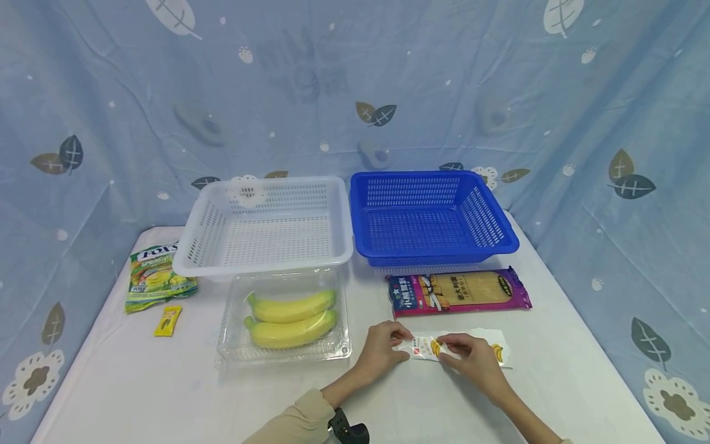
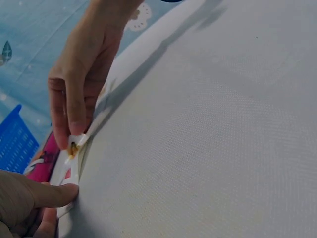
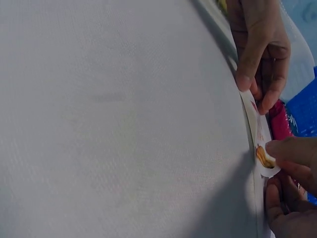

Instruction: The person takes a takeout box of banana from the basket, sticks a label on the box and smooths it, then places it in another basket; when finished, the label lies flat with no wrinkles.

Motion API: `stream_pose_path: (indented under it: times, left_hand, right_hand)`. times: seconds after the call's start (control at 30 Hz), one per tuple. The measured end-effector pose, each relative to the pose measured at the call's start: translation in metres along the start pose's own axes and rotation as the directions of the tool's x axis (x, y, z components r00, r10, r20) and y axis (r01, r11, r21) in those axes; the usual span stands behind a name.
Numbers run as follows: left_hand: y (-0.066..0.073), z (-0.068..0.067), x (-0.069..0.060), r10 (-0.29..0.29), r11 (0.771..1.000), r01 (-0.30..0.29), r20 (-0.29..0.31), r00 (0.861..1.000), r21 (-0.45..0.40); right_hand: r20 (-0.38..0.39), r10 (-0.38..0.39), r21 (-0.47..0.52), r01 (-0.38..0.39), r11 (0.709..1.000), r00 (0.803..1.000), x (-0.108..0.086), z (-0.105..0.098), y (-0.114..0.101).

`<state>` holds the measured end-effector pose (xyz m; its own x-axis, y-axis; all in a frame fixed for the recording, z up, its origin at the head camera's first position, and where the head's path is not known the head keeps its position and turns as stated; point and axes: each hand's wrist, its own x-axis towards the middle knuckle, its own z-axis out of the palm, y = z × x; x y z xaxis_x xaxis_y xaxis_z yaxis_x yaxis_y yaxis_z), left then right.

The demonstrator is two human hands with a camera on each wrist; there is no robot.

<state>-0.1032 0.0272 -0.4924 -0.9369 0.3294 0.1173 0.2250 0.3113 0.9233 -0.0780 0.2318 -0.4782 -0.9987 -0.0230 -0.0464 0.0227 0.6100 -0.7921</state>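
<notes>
Between both hands lies a small white strip point(image 1: 426, 347) printed with yellow bananas and a red mark. My left hand point(image 1: 380, 350) pinches its left end between thumb and fingers, low over the table. At the other end, my right hand point(image 1: 476, 362) pinches the strip near the banana picture point(image 3: 264, 157). Partly behind the right hand is another white piece point(image 1: 498, 354) with a banana print; whether the two are joined I cannot tell. Just beyond them lies a purple-edged pack of noodles point(image 1: 471, 291).
Two fake bananas point(image 1: 291, 327) lie in a clear plastic box point(image 1: 227, 336) left of the hands. Behind stand a white basket point(image 1: 266, 270) and a blue basket point(image 1: 435, 253). A green soup packet point(image 1: 155, 277) and a small yellow sachet point(image 1: 168, 321) lie at the far left.
</notes>
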Motion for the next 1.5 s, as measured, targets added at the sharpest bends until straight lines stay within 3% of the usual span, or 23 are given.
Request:
stream_pose_path:
  times: [0.17,0.3,0.4,0.8,0.97,1.07,1.2,1.37,1.5]
  left_hand:
    - [0.000,0.000,0.000,-0.013,1.000,0.013,-0.007,1.000,-0.013]
    - [0.000,0.000,0.000,-0.023,1.000,0.023,-0.016,1.000,-0.014]
    - [0.000,0.000,0.000,-0.024,1.000,0.024,-0.018,1.000,-0.004]
    - [0.001,0.001,0.002,-0.042,0.999,0.043,-0.019,0.999,0.016]
    - [0.000,0.000,0.002,-0.040,0.999,0.040,-0.023,0.999,0.018]
    - [0.000,0.000,0.001,-0.031,0.999,0.031,-0.026,0.999,0.014]
    - [0.000,-0.001,0.000,-0.024,1.000,0.023,-0.025,0.999,-0.020]
    - [-0.005,-0.002,-0.003,-0.015,0.996,0.014,-0.009,1.000,-0.089]
    - [-0.010,-0.001,-0.007,0.042,0.992,-0.043,-0.007,0.999,-0.117]
  right_hand:
    - [-0.023,-0.019,0.114,0.021,0.993,1.000,-0.002,0.002,0.005]
    - [-0.008,-0.037,0.290,0.037,0.956,0.999,-0.002,0.001,0.011]
    - [0.000,-0.042,0.367,0.039,0.930,0.999,-0.002,0.001,0.015]
    - [0.009,-0.030,0.522,0.021,0.853,1.000,-0.001,-0.005,0.022]
    - [0.043,0.098,0.517,-0.106,0.849,0.994,0.000,-0.010,0.020]
    - [0.090,0.203,0.532,-0.219,0.818,0.975,0.000,-0.013,0.018]
    - [0.157,0.313,0.563,-0.346,0.751,0.936,0.001,-0.018,0.017]
    - [0.226,0.368,0.628,-0.424,0.652,0.902,0.001,-0.027,0.018]
    - [0.264,0.378,0.668,-0.451,0.592,0.887,0.002,-0.037,0.017]
